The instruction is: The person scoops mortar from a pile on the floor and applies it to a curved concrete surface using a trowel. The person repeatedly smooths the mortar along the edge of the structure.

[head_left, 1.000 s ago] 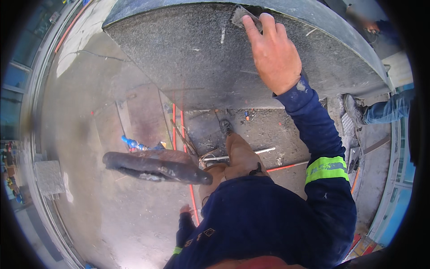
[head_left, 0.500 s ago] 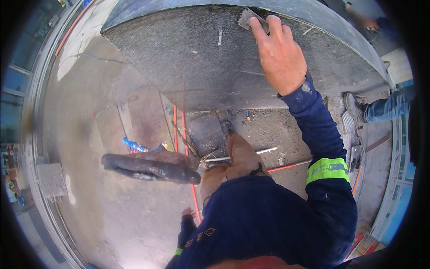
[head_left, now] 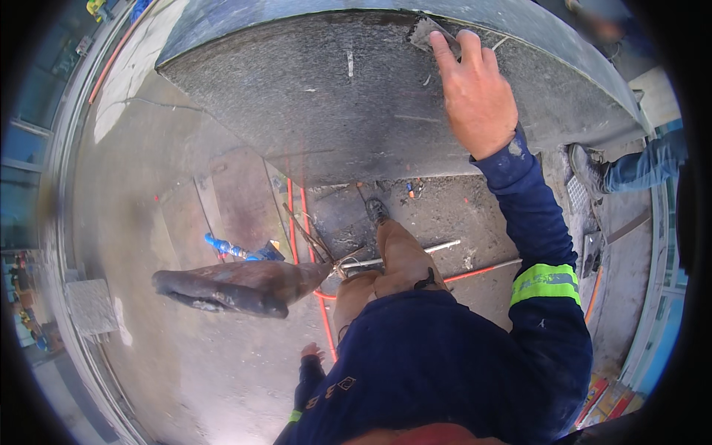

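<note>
My right hand (head_left: pixel 480 100) is closed around a small grey scraper with a jagged edge (head_left: pixel 423 33). Its blade lies against the dark grey face of a large slab-like block (head_left: pixel 297 104), close to the block's top edge. A dark, uneven band runs along that edge to the left of the blade. Pale streaks mark the face. Low at my left side hangs my left hand (head_left: pixel 313 351), its fingers apart and nothing seen in them. Left of my legs is a brown tapering object with a thick dark end (head_left: pixel 230 285); its kind is unclear.
Orange pipes (head_left: pixel 305 222) and a white pipe (head_left: pixel 445 245) lie on the dirty floor around my legs. Beside them are a blue fitting (head_left: pixel 226 245) and boards (head_left: pixel 241 193). Another person's shoe and jeans (head_left: pixel 641 169) are at the right.
My right hand and the scraper have shifted slightly right along the block's top edge. The brown object has moved left and a little down. My left hand stays low at my side.
</note>
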A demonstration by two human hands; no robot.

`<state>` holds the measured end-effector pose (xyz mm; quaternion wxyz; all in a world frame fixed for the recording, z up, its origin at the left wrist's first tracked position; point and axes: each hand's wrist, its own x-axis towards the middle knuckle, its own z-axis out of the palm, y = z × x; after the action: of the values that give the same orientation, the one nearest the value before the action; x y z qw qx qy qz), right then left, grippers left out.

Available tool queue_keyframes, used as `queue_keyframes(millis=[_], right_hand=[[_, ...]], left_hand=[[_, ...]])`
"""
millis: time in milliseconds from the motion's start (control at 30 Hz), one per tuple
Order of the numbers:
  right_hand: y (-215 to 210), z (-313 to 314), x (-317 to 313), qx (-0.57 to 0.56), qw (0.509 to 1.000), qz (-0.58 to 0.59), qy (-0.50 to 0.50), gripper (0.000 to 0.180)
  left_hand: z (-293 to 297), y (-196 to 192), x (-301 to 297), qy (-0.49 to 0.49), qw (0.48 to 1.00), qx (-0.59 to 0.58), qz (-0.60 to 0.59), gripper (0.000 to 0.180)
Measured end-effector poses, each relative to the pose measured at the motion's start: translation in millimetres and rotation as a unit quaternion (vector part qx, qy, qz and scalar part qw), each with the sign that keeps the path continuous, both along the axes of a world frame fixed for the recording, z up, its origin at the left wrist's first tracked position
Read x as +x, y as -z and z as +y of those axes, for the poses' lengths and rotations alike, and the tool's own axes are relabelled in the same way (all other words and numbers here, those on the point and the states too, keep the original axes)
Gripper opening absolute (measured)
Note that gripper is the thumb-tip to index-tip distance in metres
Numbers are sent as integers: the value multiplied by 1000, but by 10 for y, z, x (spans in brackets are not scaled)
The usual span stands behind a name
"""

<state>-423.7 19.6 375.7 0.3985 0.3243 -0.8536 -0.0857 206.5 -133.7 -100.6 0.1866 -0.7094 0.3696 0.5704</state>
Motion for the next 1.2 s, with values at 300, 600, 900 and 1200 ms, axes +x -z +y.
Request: queue_keyframes(millis=[300,600,900,1200], right_hand=[[-2,259,-21,-24,997,-62,42,53],[612,265,-6,-371,919,-68,-113,50],[224,-25,42,-185,973,-89,-109,48],[-91,-165,-37,-11,995,11,-99,49]], left_hand=[[-30,-68,-89,-1,1000,-5,6,33],[-63,-61,44,15,999,14,30,35],[-40,-204,142,10,1000,10,14,34],[160,152,-162,18,998,36,44,34]])
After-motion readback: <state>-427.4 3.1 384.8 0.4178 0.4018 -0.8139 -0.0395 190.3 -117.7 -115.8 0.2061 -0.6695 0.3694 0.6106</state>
